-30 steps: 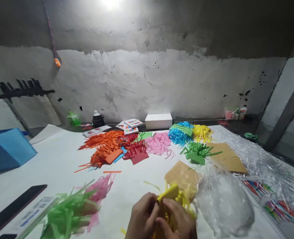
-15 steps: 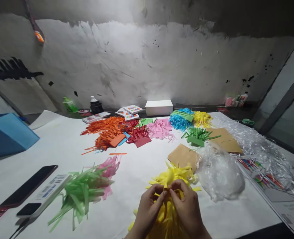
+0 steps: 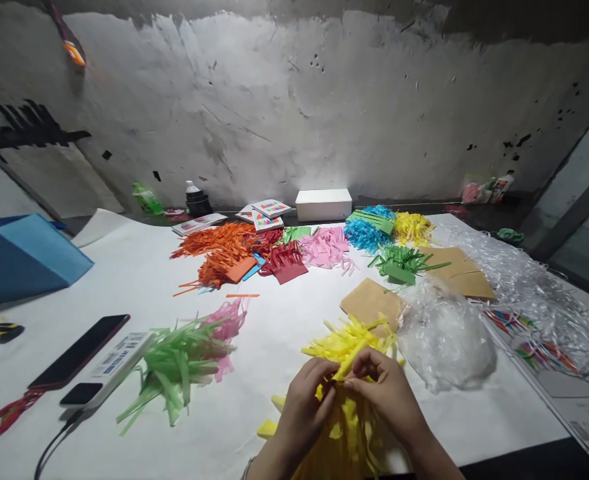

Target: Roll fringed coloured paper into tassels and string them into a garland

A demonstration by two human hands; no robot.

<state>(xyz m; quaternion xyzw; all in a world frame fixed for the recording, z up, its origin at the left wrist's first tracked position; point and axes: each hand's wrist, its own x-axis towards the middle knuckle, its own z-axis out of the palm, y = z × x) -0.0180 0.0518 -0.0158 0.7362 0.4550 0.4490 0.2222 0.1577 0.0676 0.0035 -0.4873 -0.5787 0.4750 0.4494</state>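
Observation:
A bunch of yellow fringed tissue paper (image 3: 349, 337) lies at the front middle of the table, its strips spreading away from me and toward me. My left hand (image 3: 308, 400) pinches the twisted middle of it with thumb and forefinger. Close beside it, my right hand (image 3: 385, 390) also pinches the twisted paper between thumb and fingertips. Both hands partly cover the strips below them. To the left lie green tissue strips (image 3: 184, 360) and pink tissue strips (image 3: 228, 323), apart from my hands.
Orange (image 3: 219, 247), red (image 3: 284, 260), pink (image 3: 327, 245) and blue (image 3: 367, 235) fringes lie farther back. A crumpled clear plastic bag (image 3: 444, 340) is close on the right. A phone (image 3: 82, 350), a white power bank (image 3: 107, 373) and a blue box (image 3: 29, 260) are on the left.
The view has tipped slightly, so the table sits higher in it. The twisted yellow paper now slants to the right between my fingers, and my right hand has turned a little.

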